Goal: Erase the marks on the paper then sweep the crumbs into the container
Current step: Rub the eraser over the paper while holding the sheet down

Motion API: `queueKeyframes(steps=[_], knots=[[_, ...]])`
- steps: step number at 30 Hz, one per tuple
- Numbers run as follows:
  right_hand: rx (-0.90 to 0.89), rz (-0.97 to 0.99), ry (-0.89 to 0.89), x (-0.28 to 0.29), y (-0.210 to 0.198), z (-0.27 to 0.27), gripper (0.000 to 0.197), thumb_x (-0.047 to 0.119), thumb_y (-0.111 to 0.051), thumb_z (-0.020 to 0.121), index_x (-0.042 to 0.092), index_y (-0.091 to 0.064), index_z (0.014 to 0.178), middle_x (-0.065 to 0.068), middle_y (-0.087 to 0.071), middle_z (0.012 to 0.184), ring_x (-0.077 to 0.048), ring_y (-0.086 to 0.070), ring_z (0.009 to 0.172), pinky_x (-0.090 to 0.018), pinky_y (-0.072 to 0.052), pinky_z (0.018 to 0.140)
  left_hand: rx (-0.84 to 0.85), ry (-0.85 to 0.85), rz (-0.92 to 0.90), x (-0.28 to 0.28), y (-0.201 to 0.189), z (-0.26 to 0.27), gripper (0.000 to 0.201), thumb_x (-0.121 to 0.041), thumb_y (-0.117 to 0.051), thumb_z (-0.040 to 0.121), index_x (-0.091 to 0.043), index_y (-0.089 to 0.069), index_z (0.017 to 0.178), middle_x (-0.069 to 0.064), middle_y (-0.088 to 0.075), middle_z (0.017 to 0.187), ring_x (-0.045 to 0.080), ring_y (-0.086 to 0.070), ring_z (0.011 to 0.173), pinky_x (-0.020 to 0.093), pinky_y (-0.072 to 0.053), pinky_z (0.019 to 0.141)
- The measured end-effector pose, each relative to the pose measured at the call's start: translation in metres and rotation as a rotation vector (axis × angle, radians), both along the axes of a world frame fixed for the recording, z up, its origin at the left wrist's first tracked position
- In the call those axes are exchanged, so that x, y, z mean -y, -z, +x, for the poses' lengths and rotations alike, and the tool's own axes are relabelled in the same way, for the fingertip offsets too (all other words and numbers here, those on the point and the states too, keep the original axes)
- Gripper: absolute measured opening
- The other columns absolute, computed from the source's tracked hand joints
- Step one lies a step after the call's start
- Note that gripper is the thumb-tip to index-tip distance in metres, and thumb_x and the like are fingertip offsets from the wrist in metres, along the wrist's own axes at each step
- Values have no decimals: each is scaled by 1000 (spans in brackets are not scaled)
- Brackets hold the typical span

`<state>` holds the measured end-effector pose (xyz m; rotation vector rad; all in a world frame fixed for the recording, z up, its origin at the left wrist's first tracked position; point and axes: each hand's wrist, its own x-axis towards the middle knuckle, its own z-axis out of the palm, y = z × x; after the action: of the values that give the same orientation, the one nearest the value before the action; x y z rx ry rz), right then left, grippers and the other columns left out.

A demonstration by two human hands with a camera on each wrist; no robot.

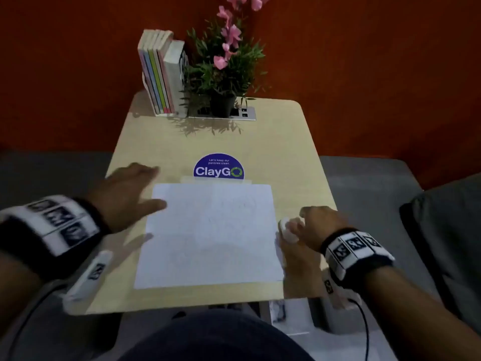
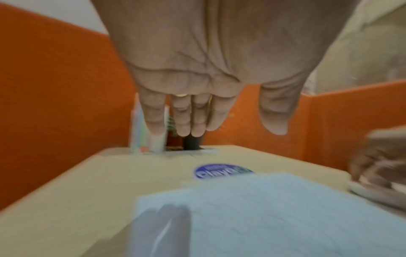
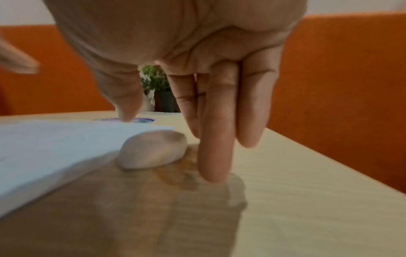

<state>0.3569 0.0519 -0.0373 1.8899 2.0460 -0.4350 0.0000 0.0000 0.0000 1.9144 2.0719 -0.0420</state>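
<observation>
A white sheet of paper (image 1: 208,235) is taped flat on the light wooden table (image 1: 260,142), with only faint marks showing on it. My left hand (image 1: 145,188) hovers at the sheet's far left corner with straight fingers (image 2: 182,121), holding nothing; this view is motion-blurred. A white oval eraser (image 3: 151,151) lies on the table against the paper's right edge. My right hand (image 1: 296,220) stands over the eraser with the fingers (image 3: 215,139) pointing down. One fingertip touches the table beside it, and the thumb is apart from it. I cannot make out any crumbs.
A row of books (image 1: 161,76) and a potted plant with pink flowers (image 1: 223,74) stand at the table's far edge by a socket panel (image 1: 242,113). A blue ClayGo sticker (image 1: 218,168) lies just beyond the paper. A white box-like object (image 1: 289,316) sits below the front right edge.
</observation>
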Motion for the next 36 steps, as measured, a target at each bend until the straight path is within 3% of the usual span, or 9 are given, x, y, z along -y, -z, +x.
queueKeyframes(steps=[5,12,16,19,22,26,29,34,36], knots=[[69,-16,-67,-2,14,-23,31,35,-50,86,15,-55,108,-7,-59,114,-30,-60,103,-35,-45,79,20,270,-138,-43,40,100,85,-55,-53,90,-16,-11,153,0,-10,160,20,-15,144,35,-25,113],[-75,17,-17,-7,17,-30,23,30,-53,83,15,-40,94,-10,-63,96,-33,-60,84,-34,-45,70,-2,344,-154,-48,84,128,92,-57,-52,88,-20,0,154,0,4,162,19,1,148,44,-7,119],[-480,19,189,-32,9,-43,15,21,-63,75,18,-53,86,-7,-64,79,-28,-67,61,-36,-58,56,27,320,-119,-44,90,126,90,-59,-51,87,-24,-2,154,-1,3,162,18,3,147,43,-5,118],[-616,-15,200,-51,11,-58,17,14,-70,74,23,-60,85,-7,-66,83,-30,-68,70,-45,-59,64,33,311,-127,-45,90,127,88,-60,-51,88,-28,-2,154,-1,3,162,19,3,147,44,-4,118],[-628,-115,197,-55,21,-67,15,15,-68,76,25,-57,81,-6,-65,84,-31,-68,78,-41,-58,71,26,289,-92,-46,91,130,84,-63,-48,87,-31,-8,154,1,-2,162,22,-2,146,47,-9,117],[-499,-160,134,-47,25,-67,18,19,-58,81,13,-55,98,-6,-64,85,-30,-62,79,-31,-49,68,9,266,-86,-49,92,134,86,-65,-52,85,-31,-12,153,2,-5,161,23,-6,146,49,-13,116],[-496,-201,133,-54,24,-71,16,19,-55,81,12,-50,94,-14,-67,78,-34,-66,66,-38,-55,64,3,279,-134,-51,95,135,89,-67,-50,85,-33,-3,153,1,4,162,23,2,147,52,-8,116],[-506,-122,86,-69,23,-81,14,25,-51,86,15,-48,94,-11,-66,84,-32,-65,67,-35,-54,59,22,275,-174,-53,100,134,92,-67,-51,84,-35,1,153,-1,11,162,22,8,147,53,-3,116],[-478,-169,43,-59,27,-75,11,23,-50,84,15,-48,90,-12,-67,82,-33,-65,67,-40,-56,62,33,263,-187,-54,101,133,93,-66,-53,84,-36,2,153,-2,14,161,22,12,147,54,0,117]])
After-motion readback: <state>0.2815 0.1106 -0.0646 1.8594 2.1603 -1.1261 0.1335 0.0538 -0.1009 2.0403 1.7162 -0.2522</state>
